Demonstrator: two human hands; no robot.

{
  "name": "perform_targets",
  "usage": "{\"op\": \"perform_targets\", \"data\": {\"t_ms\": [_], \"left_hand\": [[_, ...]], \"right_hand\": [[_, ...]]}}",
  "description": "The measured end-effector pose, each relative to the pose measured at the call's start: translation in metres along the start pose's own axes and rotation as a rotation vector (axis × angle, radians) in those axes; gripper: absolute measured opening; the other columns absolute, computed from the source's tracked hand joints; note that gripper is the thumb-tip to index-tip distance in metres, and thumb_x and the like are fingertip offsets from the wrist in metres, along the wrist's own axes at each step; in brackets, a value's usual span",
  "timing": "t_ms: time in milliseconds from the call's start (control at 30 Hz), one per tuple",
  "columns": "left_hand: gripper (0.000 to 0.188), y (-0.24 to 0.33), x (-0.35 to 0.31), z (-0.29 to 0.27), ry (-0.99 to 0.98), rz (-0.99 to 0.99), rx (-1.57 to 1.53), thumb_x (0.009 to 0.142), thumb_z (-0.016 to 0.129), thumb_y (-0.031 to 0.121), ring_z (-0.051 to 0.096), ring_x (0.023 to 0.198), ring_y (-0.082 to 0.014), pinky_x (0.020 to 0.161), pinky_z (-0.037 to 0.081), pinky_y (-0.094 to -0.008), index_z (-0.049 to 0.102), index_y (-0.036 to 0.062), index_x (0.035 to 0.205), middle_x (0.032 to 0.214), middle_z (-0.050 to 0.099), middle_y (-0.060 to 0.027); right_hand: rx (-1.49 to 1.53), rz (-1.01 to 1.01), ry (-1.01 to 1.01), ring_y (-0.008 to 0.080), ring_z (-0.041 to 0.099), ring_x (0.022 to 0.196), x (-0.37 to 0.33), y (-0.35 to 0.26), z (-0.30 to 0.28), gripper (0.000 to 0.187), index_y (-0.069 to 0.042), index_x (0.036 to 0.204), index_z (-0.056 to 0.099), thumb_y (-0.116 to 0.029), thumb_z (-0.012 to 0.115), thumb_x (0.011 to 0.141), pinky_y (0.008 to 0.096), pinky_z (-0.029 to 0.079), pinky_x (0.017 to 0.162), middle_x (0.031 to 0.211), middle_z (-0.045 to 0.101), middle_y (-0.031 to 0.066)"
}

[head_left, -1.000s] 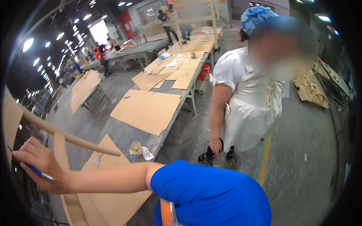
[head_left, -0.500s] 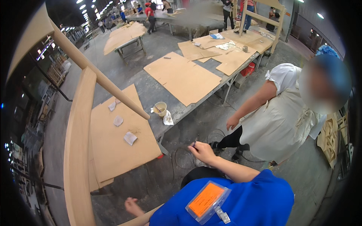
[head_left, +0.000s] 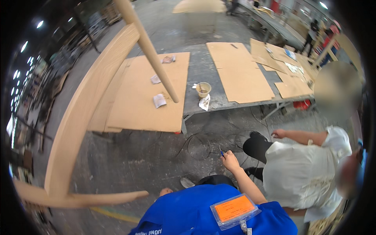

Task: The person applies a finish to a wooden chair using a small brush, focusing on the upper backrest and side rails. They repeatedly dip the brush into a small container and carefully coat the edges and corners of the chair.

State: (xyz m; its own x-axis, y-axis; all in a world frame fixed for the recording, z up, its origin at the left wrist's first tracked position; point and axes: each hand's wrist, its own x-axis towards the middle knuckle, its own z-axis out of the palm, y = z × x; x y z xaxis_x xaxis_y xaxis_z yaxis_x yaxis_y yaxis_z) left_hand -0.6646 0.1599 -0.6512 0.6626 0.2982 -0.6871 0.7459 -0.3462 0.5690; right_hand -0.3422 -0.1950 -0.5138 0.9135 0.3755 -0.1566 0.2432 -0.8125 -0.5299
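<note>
Tool pinched in my right grip, pointing toward surface near edge; wooden frame left, nearer left hand, hold can't tell.

Downward fisheye view from head height

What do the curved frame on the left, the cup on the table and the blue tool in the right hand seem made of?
Curved frame: wood, smooth and apparently unvarnished, from its pale tan colour and faint grain.
Cup: probably plastic, judging by its thin rim and pale wall; paper is possible.
Blue tool in the right hand: perhaps plastic, too small to be sure.
</note>
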Motion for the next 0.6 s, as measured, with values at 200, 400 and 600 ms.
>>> {"op": "perform_targets", "data": {"t_ms": [200, 400, 600], "left_hand": [[0.035, 0.236, 0.014, -0.006, -0.077, 0.577, 0.063, 0.105, 0.047, 0.024, 0.067, 0.071, -0.0261, 0.07, 0.053, -0.0403, 0.063, 0.0032, 0.081, 0.073, 0.067, -0.0102], [0.025, 0.547, -0.07, 0.003, -0.03, 1.359, 0.701, 0.095, 0.061, 0.026, 0.072, 0.096, -0.0422, 0.081, 0.057, -0.0547, 0.073, 0.0042, 0.096, 0.099, 0.074, -0.021], [0.022, 0.689, -0.228, 0.049, 0.04, 2.036, 0.863, 0.095, 0.06, 0.02, 0.073, 0.094, -0.0355, 0.079, 0.06, -0.0469, 0.075, 0.0048, 0.1, 0.098, 0.076, -0.0151]], "right_hand": [[0.055, -0.051, -0.044, 0.042, 0.073, 0.082, 0.031, 0.062, 0.001, 0.026, 0.002, 0.095, 0.072, -0.021, 0.062, 0.1, 0.05, 0.056, 0.076, 0.084, 0.073, 0.0236], [0.068, -0.092, -0.201, 0.0414, 0.073, 0.086, 0.01, 0.102, -0.003, 0.027, -0.002, 0.091, 0.075, -0.024, 0.061, 0.099, 0.049, 0.055, 0.077, 0.084, 0.073, 0.0231], [0.011, -0.241, -0.315, 0.0414, 0.073, 0.088, 0.007, 0.115, -0.002, 0.027, -0.003, 0.093, 0.076, -0.025, 0.06, 0.099, 0.0474, 0.055, 0.079, 0.088, 0.074, 0.0231]]}}
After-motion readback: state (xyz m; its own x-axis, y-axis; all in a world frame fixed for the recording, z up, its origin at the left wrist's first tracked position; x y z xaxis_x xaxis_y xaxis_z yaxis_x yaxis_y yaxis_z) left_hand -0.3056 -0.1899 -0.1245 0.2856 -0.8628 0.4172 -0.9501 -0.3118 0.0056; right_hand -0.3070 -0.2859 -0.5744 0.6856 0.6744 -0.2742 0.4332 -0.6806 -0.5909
